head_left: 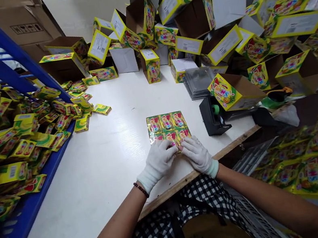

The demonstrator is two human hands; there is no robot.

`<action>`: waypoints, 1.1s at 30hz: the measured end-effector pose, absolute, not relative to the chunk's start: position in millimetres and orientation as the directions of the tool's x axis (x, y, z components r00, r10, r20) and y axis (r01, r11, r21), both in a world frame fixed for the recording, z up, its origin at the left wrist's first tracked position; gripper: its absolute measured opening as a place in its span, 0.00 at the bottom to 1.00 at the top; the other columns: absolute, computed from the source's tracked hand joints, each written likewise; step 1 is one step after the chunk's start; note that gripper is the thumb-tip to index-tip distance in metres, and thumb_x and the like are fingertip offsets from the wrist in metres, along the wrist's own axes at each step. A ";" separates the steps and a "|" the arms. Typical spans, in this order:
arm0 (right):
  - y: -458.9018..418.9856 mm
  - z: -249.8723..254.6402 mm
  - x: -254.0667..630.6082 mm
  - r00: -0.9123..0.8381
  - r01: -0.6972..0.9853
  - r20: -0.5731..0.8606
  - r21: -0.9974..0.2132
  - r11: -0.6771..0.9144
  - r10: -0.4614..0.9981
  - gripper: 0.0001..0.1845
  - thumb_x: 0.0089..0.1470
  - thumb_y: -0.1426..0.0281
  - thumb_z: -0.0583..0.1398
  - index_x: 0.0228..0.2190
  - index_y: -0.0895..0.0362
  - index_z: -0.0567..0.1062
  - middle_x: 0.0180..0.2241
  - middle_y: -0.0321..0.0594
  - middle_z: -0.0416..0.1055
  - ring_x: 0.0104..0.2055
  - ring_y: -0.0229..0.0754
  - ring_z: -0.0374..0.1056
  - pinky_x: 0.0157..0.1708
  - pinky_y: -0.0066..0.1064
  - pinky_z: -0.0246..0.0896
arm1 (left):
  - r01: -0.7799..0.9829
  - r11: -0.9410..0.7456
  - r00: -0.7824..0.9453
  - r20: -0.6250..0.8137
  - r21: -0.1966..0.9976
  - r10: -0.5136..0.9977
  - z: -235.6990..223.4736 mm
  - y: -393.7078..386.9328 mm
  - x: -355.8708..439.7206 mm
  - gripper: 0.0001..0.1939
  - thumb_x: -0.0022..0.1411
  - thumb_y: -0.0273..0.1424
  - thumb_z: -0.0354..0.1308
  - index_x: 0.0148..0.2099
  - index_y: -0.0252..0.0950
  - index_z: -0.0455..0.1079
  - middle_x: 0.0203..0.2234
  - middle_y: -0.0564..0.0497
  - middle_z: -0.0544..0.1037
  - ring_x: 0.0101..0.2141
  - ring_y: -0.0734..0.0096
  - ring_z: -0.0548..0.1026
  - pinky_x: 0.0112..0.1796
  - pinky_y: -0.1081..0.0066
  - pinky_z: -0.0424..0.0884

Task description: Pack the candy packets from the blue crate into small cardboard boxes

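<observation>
A flat block of small yellow-green boxes (166,122), set side by side in rows, lies on the white table in front of me. Its surface shines as if under clear film or plastic. My left hand (160,159), in a white glove, closes over the block's near left part, fingers bent toward the middle. At the near right corner, my right hand (197,154), also gloved, grips the edge with its fingers over the top. Both hands cover the block's near edge, and the thumbs meet close together there.
A blue crate (57,161) on the left spills small boxes (81,123) onto the white table (114,143). Open display cartons (151,65) pile along the back. Clear plastic trays (198,81) and a black tape dispenser (212,117) stand right. Stacked packs (315,169) fill the far right.
</observation>
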State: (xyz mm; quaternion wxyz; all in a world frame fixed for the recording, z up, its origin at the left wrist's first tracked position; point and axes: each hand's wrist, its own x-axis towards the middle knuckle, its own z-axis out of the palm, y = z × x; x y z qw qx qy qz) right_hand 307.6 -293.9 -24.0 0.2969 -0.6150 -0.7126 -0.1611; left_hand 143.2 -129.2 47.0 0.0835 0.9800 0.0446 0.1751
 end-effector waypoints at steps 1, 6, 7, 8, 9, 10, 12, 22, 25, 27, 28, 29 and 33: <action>-298.2 -23.9 304.8 -0.053 0.972 0.620 -0.147 0.182 0.783 0.26 0.61 0.76 0.54 0.60 0.59 0.67 0.57 0.54 0.69 0.69 0.53 0.50 0.64 0.59 0.49 | -0.001 -0.982 0.938 0.341 0.186 0.064 44.3 -125.1 149.7 0.11 0.67 0.32 0.52 0.41 0.40 0.76 0.38 0.47 0.74 0.35 0.63 0.69 0.37 0.63 0.66; -316.2 -10.7 308.0 0.037 0.938 0.536 -0.310 0.157 0.843 0.25 0.62 0.76 0.51 0.59 0.56 0.68 0.57 0.51 0.69 0.67 0.49 0.56 0.62 0.54 0.59 | -0.104 -0.984 0.905 0.424 0.144 -0.034 31.3 -115.3 157.5 0.11 0.67 0.31 0.51 0.39 0.40 0.75 0.41 0.46 0.74 0.35 0.66 0.68 0.37 0.64 0.66; -317.7 -7.5 309.8 0.045 0.928 0.523 -0.337 0.158 0.851 0.25 0.62 0.76 0.51 0.59 0.56 0.69 0.57 0.50 0.70 0.66 0.49 0.57 0.62 0.53 0.60 | -0.112 -0.988 0.894 0.444 0.107 -0.053 29.8 -114.9 156.3 0.11 0.67 0.31 0.51 0.39 0.39 0.75 0.40 0.46 0.74 0.34 0.66 0.68 0.36 0.64 0.65; -318.3 -4.7 311.0 0.052 0.920 0.516 -0.358 0.161 0.855 0.24 0.62 0.76 0.50 0.58 0.55 0.69 0.56 0.49 0.70 0.66 0.48 0.58 0.62 0.52 0.60 | -0.109 -0.992 0.886 0.459 0.061 -0.069 28.8 -115.1 155.0 0.10 0.67 0.30 0.51 0.39 0.39 0.74 0.40 0.46 0.74 0.34 0.66 0.68 0.34 0.64 0.65; -318.0 -2.3 311.6 0.057 0.912 0.515 -0.375 0.165 0.855 0.24 0.63 0.76 0.50 0.58 0.55 0.70 0.56 0.49 0.71 0.65 0.47 0.58 0.62 0.51 0.60 | -0.098 -0.995 0.882 0.465 0.011 -0.082 28.4 -115.7 153.9 0.09 0.67 0.30 0.51 0.39 0.39 0.73 0.39 0.46 0.74 0.33 0.66 0.68 0.33 0.64 0.65; -317.2 -0.3 311.5 0.064 0.905 0.516 -0.391 0.168 0.855 0.24 0.63 0.76 0.49 0.57 0.55 0.70 0.55 0.48 0.71 0.65 0.47 0.59 0.62 0.50 0.60 | -0.083 -0.996 0.882 0.462 -0.039 -0.092 28.5 -116.9 153.2 0.08 0.67 0.30 0.52 0.40 0.38 0.73 0.38 0.46 0.74 0.33 0.66 0.68 0.32 0.65 0.64; -315.8 3.1 310.0 0.073 0.889 0.514 -0.421 0.178 0.855 0.23 0.64 0.75 0.49 0.57 0.55 0.70 0.55 0.47 0.71 0.65 0.46 0.59 0.63 0.49 0.59 | -0.046 -0.992 0.890 0.445 -0.122 -0.096 30.2 -120.5 152.7 0.06 0.67 0.28 0.53 0.40 0.38 0.71 0.37 0.47 0.74 0.32 0.65 0.68 0.30 0.65 0.63; -354.8 22.5 405.8 0.903 0.425 0.340 -0.792 -0.438 0.262 0.25 0.58 0.56 0.54 0.47 0.61 0.76 0.49 0.54 0.73 0.53 0.52 0.67 0.55 0.46 0.62 | 0.023 -0.965 0.934 0.350 -0.262 -0.073 33.5 -131.6 152.1 0.19 0.60 0.17 0.53 0.50 0.41 0.68 0.41 0.47 0.74 0.36 0.62 0.70 0.33 0.63 0.67; -348.4 19.8 444.7 0.942 0.293 0.171 -0.836 -0.464 0.288 0.28 0.54 0.49 0.54 0.32 0.60 0.81 0.37 0.50 0.77 0.44 0.53 0.70 0.48 0.47 0.63 | -0.024 -0.975 0.919 0.380 -0.222 -0.109 30.4 -129.1 151.6 0.14 0.62 0.23 0.55 0.49 0.40 0.68 0.42 0.45 0.74 0.35 0.61 0.70 0.32 0.62 0.67; -338.3 16.9 456.5 0.934 0.273 0.128 -0.857 -0.437 0.333 0.28 0.50 0.47 0.57 0.24 0.59 0.80 0.29 0.46 0.76 0.37 0.51 0.71 0.43 0.44 0.65 | -0.054 -0.990 0.905 0.412 -0.132 -0.104 28.5 -127.4 151.3 0.10 0.64 0.30 0.56 0.48 0.38 0.69 0.42 0.44 0.74 0.37 0.59 0.71 0.33 0.61 0.68; -333.8 16.2 458.1 0.933 0.266 0.122 -0.867 -0.422 0.339 0.27 0.47 0.47 0.59 0.22 0.59 0.79 0.29 0.46 0.76 0.37 0.51 0.71 0.43 0.43 0.65 | -0.061 -0.994 0.896 0.434 -0.088 -0.094 27.7 -126.8 151.4 0.09 0.64 0.31 0.56 0.47 0.38 0.69 0.42 0.43 0.74 0.37 0.59 0.71 0.33 0.61 0.68; -330.8 16.2 457.2 0.934 0.265 0.128 -0.874 -0.407 0.334 0.26 0.44 0.47 0.61 0.21 0.59 0.78 0.30 0.46 0.76 0.39 0.52 0.71 0.45 0.43 0.64 | -0.062 -0.997 0.887 0.456 -0.053 -0.080 27.0 -126.5 151.5 0.07 0.65 0.30 0.55 0.45 0.37 0.70 0.42 0.43 0.74 0.37 0.60 0.70 0.33 0.61 0.68; -338.4 21.2 434.8 0.952 0.268 0.185 -0.888 -0.373 0.245 0.20 0.42 0.52 0.63 0.23 0.58 0.79 0.43 0.49 0.74 0.52 0.55 0.65 0.55 0.44 0.56 | -0.033 -0.999 0.854 0.519 -0.037 -0.047 24.4 -126.9 152.4 0.09 0.64 0.20 0.51 0.40 0.37 0.70 0.37 0.46 0.74 0.33 0.65 0.69 0.32 0.65 0.66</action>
